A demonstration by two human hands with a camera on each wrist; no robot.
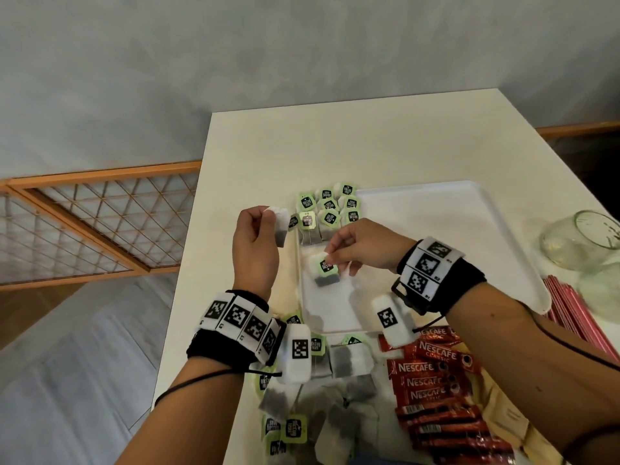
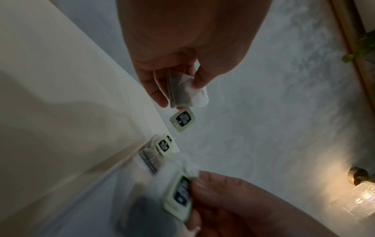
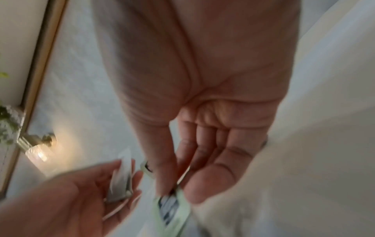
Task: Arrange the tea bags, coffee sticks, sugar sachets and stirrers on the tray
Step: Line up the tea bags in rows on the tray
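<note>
My left hand (image 1: 260, 229) is raised over the table just left of the white tray (image 1: 463, 209) and pinches a tea bag (image 1: 280, 226) whose green tag (image 2: 182, 119) dangles free. My right hand (image 1: 332, 255) hovers low over the tray's left part and pinches another tea bag (image 1: 324, 270) by its top, next to its green tag (image 3: 172, 206). A cluster of tea bags (image 1: 330, 209) lies in rows at the tray's far left corner. Loose tea bags (image 1: 349, 360) are heaped at the near table edge. Beside that heap lie red coffee sticks (image 1: 432, 384), beige sugar sachets (image 1: 503, 414) and pink stirrers (image 1: 570, 310).
Two glass jars (image 1: 583, 239) stand right of the tray near the table's right edge. The white table (image 1: 335, 142) ends just left of my left hand, with floor and an orange lattice panel (image 1: 100, 216) below. A lit wall lamp (image 2: 363, 197) shows beyond.
</note>
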